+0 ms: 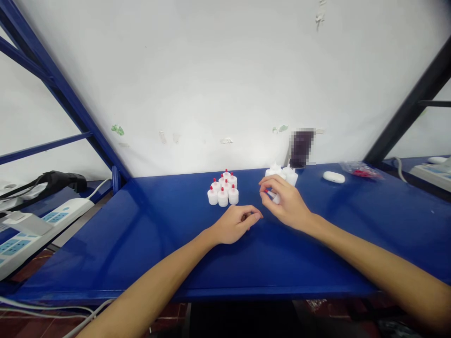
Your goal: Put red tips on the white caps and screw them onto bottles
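Facing inward, the curled left hand hid any grip; the arched right hand held a white bottle.

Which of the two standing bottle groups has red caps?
The left group, just beyond the left hand: it shows red tops, while the right group, partly behind the right hand, shows only white.

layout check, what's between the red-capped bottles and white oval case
White-tipped bottles and the right hand, holding a red-and-white item, in the head view.
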Available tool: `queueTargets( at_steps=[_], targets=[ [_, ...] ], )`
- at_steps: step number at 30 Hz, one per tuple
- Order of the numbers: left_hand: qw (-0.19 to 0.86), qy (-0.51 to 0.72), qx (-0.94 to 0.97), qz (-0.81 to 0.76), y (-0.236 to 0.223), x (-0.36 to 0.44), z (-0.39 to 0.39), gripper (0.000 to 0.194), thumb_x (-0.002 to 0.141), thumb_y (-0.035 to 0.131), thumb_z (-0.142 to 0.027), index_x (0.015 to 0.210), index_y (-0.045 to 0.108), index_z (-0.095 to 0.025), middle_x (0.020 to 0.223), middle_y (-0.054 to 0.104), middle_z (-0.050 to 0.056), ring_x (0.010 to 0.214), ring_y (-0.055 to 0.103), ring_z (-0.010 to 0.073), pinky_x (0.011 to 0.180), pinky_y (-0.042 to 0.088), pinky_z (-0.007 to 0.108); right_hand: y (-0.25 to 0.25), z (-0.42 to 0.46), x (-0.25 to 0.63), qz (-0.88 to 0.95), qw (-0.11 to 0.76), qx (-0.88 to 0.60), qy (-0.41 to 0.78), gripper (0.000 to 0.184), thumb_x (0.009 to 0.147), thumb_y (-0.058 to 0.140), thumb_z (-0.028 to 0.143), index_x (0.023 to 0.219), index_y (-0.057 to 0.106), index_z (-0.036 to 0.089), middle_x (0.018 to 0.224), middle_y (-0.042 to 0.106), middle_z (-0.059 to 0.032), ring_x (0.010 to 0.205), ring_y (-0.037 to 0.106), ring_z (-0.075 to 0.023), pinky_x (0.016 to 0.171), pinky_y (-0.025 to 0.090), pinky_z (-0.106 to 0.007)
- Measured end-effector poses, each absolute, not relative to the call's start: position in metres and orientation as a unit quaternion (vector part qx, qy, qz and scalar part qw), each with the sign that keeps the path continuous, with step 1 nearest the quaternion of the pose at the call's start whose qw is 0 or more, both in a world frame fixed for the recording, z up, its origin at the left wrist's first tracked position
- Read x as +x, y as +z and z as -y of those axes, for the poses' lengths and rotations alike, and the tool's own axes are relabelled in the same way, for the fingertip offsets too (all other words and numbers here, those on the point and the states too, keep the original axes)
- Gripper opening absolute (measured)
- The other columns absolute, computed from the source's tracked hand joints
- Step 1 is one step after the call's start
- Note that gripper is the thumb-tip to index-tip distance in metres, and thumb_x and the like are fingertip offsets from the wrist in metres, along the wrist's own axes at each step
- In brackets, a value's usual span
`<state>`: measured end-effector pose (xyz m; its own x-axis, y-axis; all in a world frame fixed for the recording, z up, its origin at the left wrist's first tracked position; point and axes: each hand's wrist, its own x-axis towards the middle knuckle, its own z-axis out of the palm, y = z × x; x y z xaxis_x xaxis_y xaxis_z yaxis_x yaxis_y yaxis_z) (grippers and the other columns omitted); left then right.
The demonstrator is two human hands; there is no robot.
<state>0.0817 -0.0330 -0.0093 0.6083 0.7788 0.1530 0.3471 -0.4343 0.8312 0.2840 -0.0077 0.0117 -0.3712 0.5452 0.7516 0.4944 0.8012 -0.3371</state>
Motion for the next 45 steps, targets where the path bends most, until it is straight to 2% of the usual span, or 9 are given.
queueTargets(
  at_steps=[3, 9, 13, 17, 23, 29, 36, 42, 45],
  targets=[
    [0.39, 0.257, 0.809, -0.357, -0.01, 0.081, 0.032, 0.034, 0.1, 0.044, -0.036, 0.103, 0.069, -0.014, 0.068, 0.055, -0.002, 0.062, 0.052, 0.0111, 0.06, 0.038, 0.023, 0.014, 0.01, 0.285, 0.824, 0.463, -0.326, 0.033, 0.006, 0.091, 0.051, 0.017, 0.089, 0.054, 0.022, 0.104, 0.065, -0.0077, 0.096, 0.064, -0.0216, 0.081, 0.05, -0.034],
    [0.384, 0.255, 0.814, -0.353, -0.015, 0.079, 0.029, 0.03, 0.099, 0.046, -0.033, 0.1, 0.069, -0.014, 0.07, 0.058, -0.001, 0.061, 0.051, 0.0111, 0.058, 0.037, 0.022, 0.008, 0.012, 0.288, 0.827, 0.434, -0.332, 0.134, 0.01, 0.095, 0.049, 0.023, 0.099, 0.057, 0.021, 0.096, 0.072, -0.0055, 0.076, 0.069, -0.0182, 0.072, 0.053, -0.032],
    [0.382, 0.251, 0.815, -0.355, -0.013, 0.079, 0.029, 0.03, 0.098, 0.047, -0.032, 0.1, 0.07, -0.014, 0.068, 0.057, -0.001, 0.06, 0.05, 0.0109, 0.059, 0.037, 0.022, 0.009, 0.013, 0.287, 0.812, 0.459, -0.333, 0.135, 0.012, 0.091, 0.047, 0.017, 0.1, 0.056, 0.022, 0.093, 0.073, -0.0045, 0.084, 0.069, -0.0197, 0.077, 0.052, -0.033],
    [0.377, 0.247, 0.819, -0.355, -0.011, 0.08, 0.029, 0.029, 0.098, 0.047, -0.031, 0.099, 0.07, -0.014, 0.068, 0.057, -0.001, 0.06, 0.05, 0.0105, 0.059, 0.038, 0.022, 0.012, 0.012, 0.29, 0.817, 0.464, -0.319, 0.122, 0.013, 0.088, 0.047, 0.013, 0.091, 0.056, 0.022, 0.085, 0.07, -0.003, 0.082, 0.066, -0.0192, 0.078, 0.05, -0.034],
    [0.377, 0.244, 0.819, -0.357, -0.011, 0.079, 0.03, 0.03, 0.098, 0.046, -0.031, 0.099, 0.07, -0.014, 0.067, 0.056, -0.001, 0.06, 0.05, 0.0106, 0.058, 0.037, 0.022, 0.012, 0.013, 0.292, 0.818, 0.463, -0.301, 0.158, 0.015, 0.089, 0.041, 0.014, 0.085, 0.053, 0.021, 0.068, 0.059, 0.0014, 0.061, 0.056, -0.0141, 0.061, 0.045, -0.028],
    [0.377, 0.241, 0.82, -0.358, -0.011, 0.08, 0.03, 0.027, 0.097, 0.047, -0.028, 0.099, 0.07, -0.014, 0.066, 0.056, -0.002, 0.058, 0.049, 0.01, 0.058, 0.037, 0.022, 0.015, 0.013, 0.293, 0.832, 0.437, -0.308, 0.147, 0.018, 0.091, 0.038, 0.018, 0.079, 0.052, 0.021, 0.059, 0.051, 0.0041, 0.048, 0.044, -0.0109, 0.052, 0.036, -0.026],
    [0.371, 0.238, 0.818, -0.371, -0.009, 0.08, 0.03, 0.028, 0.097, 0.048, -0.029, 0.098, 0.071, -0.014, 0.066, 0.058, -0.001, 0.059, 0.051, 0.011, 0.058, 0.037, 0.023, 0.016, 0.01, 0.293, 0.84, 0.398, -0.343, 0.137, 0.02, 0.092, 0.038, 0.018, 0.081, 0.054, 0.021, 0.059, 0.049, 0.0048, 0.049, 0.043, -0.0107, 0.053, 0.035, -0.026],
    [0.375, 0.243, 0.818, -0.362, -0.01, 0.08, 0.03, 0.028, 0.097, 0.047, -0.029, 0.098, 0.071, -0.014, 0.065, 0.056, -0.002, 0.058, 0.05, 0.0106, 0.058, 0.037, 0.022, 0.014, 0.008, 0.295, 0.8, 0.463, -0.329, 0.195, 0.023, 0.095, 0.036, 0.02, 0.089, 0.058, 0.021, 0.063, 0.053, 0.0025, 0.057, 0.05, -0.0138, 0.059, 0.041, -0.028],
    [0.371, 0.246, 0.822, -0.355, -0.011, 0.079, 0.03, 0.027, 0.097, 0.047, -0.027, 0.097, 0.071, -0.014, 0.066, 0.057, -0.002, 0.059, 0.05, 0.0103, 0.059, 0.037, 0.022, 0.013, 0.005, 0.296, 0.809, 0.451, -0.33, 0.184, 0.023, 0.099, 0.037, 0.025, 0.098, 0.06, 0.02, 0.071, 0.059, 0.0005, 0.065, 0.056, -0.0154, 0.065, 0.044, -0.029]
  ],
)
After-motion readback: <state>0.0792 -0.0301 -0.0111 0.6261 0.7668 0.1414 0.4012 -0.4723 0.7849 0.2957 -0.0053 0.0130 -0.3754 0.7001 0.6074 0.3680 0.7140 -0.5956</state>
